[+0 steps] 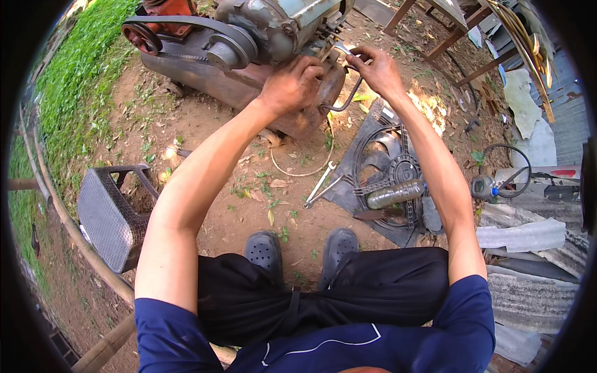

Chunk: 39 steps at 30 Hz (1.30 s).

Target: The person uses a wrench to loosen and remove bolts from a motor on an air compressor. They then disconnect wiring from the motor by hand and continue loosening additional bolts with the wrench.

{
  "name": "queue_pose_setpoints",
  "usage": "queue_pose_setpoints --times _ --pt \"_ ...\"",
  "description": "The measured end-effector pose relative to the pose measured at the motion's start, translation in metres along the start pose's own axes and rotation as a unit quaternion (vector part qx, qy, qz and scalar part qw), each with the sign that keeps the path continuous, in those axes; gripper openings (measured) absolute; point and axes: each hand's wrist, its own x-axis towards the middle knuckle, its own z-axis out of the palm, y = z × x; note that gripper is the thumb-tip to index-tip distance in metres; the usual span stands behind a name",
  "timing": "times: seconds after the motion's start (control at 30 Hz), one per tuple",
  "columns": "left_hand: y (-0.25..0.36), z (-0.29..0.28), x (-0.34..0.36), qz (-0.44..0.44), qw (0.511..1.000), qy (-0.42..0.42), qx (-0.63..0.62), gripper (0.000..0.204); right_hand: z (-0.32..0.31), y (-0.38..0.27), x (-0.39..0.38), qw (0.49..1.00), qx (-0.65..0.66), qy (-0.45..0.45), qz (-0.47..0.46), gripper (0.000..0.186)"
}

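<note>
Wrench (340,47) was pinched by the fingertips of the right hand (378,72), upper centre of frame, beside the motor (272,32). Left hand (290,86) was curled just left of it; its hold could not be told. Judged best: wrench seated square, turned slowly, knuckles kept clear.

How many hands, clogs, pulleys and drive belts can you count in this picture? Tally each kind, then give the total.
Hands: 2 (left hand, right hand)
Clogs: 2 (left clog, right clog)
Pulleys: 2 (red pulley, grey pulley)
Drive belt: 1
Total: 7
</note>
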Motion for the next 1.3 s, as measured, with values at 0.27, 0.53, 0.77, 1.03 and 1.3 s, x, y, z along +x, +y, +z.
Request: queue_pose_setpoints --times 0.27,0.53,0.77,1.03,1.3 --pt "-0.001 0.002 -0.001 -0.014 1.0 -0.023 0.012 0.034 0.013 -0.023 -0.004 0.998 0.036 0.001 0.06 0.036" --pt "-0.001 0.001 0.0 -0.011 1.0 -0.023 0.008 0.037 0.009 -0.057 -0.007 0.988 0.096 -0.029 0.115 0.032" --pt "0.001 -0.001 0.003 0.011 1.0 0.016 0.006 0.04 0.023 -0.056 -0.004 0.97 0.191 -0.035 0.146 0.03" --pt "-0.001 0.002 0.003 0.013 1.0 0.011 0.006 0.041 0.015 -0.023 0.013 1.0 -0.024 0.011 0.003 0.026" --pt "-0.001 0.0 0.003 0.009 1.0 0.0 -0.006 0.039 -0.002 0.02 0.056 0.952 -0.238 0.023 -0.188 0.028"
